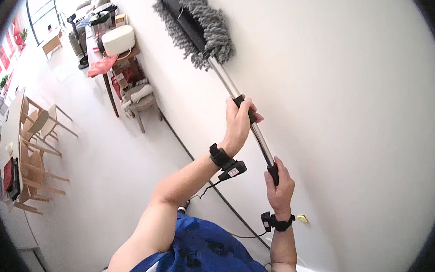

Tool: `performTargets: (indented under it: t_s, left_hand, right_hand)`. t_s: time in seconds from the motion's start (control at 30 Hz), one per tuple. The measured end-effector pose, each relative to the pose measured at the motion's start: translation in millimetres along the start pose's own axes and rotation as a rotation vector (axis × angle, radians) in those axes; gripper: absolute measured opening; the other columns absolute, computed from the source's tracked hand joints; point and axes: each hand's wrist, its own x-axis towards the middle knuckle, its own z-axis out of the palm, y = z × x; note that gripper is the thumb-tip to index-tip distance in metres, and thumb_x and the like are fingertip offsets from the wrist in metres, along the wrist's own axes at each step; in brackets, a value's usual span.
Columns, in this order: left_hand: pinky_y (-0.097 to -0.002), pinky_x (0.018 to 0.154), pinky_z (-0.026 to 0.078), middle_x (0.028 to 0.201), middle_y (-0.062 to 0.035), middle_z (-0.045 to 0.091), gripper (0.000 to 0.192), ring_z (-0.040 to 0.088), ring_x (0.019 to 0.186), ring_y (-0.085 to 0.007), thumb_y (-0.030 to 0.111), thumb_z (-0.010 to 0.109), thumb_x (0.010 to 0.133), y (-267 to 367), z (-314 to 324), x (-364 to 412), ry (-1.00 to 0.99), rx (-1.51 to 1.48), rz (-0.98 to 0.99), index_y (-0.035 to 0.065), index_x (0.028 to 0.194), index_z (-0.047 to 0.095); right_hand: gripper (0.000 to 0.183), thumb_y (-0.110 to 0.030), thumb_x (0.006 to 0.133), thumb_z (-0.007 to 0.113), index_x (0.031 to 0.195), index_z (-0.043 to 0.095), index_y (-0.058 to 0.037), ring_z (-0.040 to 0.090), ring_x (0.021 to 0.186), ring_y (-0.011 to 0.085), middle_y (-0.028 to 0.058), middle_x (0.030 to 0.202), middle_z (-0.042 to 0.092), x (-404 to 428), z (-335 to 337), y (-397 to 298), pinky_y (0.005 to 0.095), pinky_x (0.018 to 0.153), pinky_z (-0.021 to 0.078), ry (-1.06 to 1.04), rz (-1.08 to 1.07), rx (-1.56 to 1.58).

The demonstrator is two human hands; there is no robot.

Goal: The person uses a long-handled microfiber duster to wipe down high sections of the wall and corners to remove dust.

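Observation:
A long-handled duster with a thick grey chenille head [218, 33] lies against or close to the white wall [330, 91] at the top of the view. Its shiny metal pole [224, 77] runs down to the right. Around a black joint partway along the pole, my left hand [239, 119] is closed. Lower down, my right hand [280, 188] grips the black end of the handle, the thumb and fingers on either side of it. Both wrists wear black straps with small wired devices.
On the left stand a long table [11, 130] and several wooden chairs [36, 165]. Farther back, a side table holds a white appliance [118, 40] and a pink cloth [102, 66]; a stool [140, 101] is beside it. A yellow object [302, 218] is on the wall. A dark skirting strip [180, 140] edges the floor.

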Motion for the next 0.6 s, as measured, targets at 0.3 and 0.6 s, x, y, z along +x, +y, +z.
performTargets:
  t_s: [0.3,0.6]
  left_hand:
    - [-0.0379,0.061,0.053,0.077,-0.0124,0.054,0.029,0.06,0.065,-0.0264,0.015,0.055,0.103,2.4,113.0,-95.5,-0.695,0.597,0.405,0.0019,0.12,0.035]
    - [-0.0528,0.061,0.05,0.08,-0.0222,0.065,0.039,0.063,0.069,-0.0448,0.025,0.054,0.103,-2.9,130.9,-134.2,-1.138,0.874,0.489,0.0015,0.13,0.039]
  right_hand:
    - [0.024,-0.008,0.088,0.073,0.078,0.053,-0.0027,0.044,0.072,0.0061,-0.0059,0.075,0.052,-44.5,27.9,41.7,0.025,0.065,0.0405,0.442,0.324,0.604]
    - [0.02,-0.009,0.09,0.072,0.086,0.054,-0.0008,0.046,0.073,0.0067,-0.0025,0.076,0.055,-34.8,52.3,61.1,0.0253,0.066,0.0417,0.526,0.173,0.794]
